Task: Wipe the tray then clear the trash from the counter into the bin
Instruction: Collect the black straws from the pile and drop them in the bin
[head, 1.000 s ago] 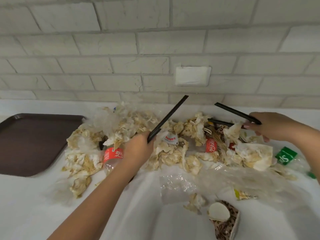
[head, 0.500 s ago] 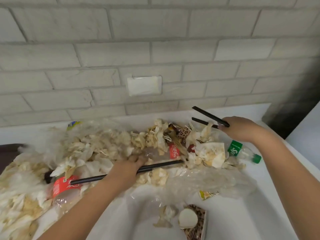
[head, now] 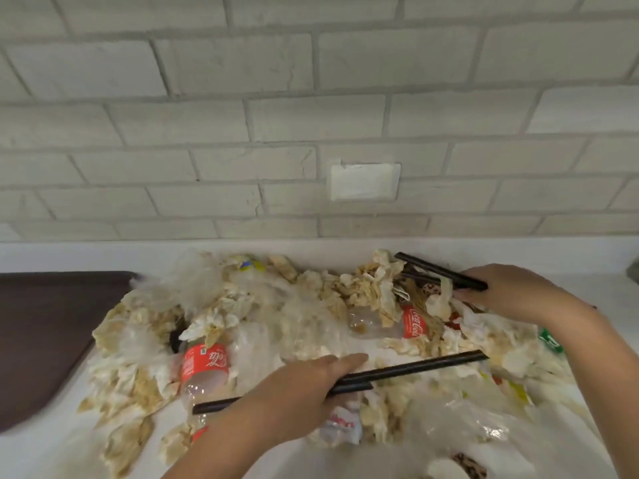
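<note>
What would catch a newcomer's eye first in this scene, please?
The big heap of crumpled napkins and plastic spread over the white counter, with red-labelled bottles lying in it. Each hand grips black sticks: the left hand at the pile's near edge, the right hand at its far right. A dark tray sits left.

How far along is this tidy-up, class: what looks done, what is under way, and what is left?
Done: the dark brown plastic tray is bare, though wiping cannot be confirmed. Under way: the left hand and right hand each hold long black sticks against the heap of crumpled stained paper napkins. Left: the whole heap, including the red-labelled clear plastic bottles, lies on the white counter; no bin is visible.
</note>
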Motion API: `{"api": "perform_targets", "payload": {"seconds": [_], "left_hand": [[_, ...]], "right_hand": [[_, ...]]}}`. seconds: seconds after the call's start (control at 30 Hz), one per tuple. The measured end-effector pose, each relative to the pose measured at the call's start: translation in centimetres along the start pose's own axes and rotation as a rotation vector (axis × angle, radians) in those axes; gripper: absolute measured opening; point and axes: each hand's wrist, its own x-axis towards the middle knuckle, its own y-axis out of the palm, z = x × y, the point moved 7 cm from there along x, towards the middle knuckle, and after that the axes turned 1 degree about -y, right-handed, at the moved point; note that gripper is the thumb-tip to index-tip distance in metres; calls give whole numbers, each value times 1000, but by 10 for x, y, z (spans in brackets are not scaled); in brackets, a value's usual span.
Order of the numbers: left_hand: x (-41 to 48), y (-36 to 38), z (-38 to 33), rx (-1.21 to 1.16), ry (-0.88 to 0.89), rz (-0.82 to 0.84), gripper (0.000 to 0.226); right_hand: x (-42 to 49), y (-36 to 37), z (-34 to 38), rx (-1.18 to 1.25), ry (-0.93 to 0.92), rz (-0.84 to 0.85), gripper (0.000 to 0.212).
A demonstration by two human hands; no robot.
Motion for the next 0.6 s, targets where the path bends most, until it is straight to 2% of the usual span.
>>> {"api": "perform_targets", "payload": {"seconds": [0.07,0.2,0.3,0.37,0.47,0.53,0.6], "left_hand": [[-7,-17,2,-22,-35,-49,49],[4,-52,3,286,-62,-260,41],[42,-65,-8,329,8,-341,43],[81,-65,-24,351,100,-313,51],[133,-48,-44,463,251,-191,60],[152,-31,-41,523,246,-101,55],[155,-21,-30,530,153,-75,49]], "right_hand": [[6,-2,-1,-11,40,23,36],[18,-18,-9,4,183,-64,49],[18,-29,-21,-200,271,-70,47],[16,-33,-32,-293,316,-20,46],[15,-32,-45,-274,333,33,54],[14,-30,-56,-261,350,40,55],[14,-25,-71,-243,351,47,48]]}}
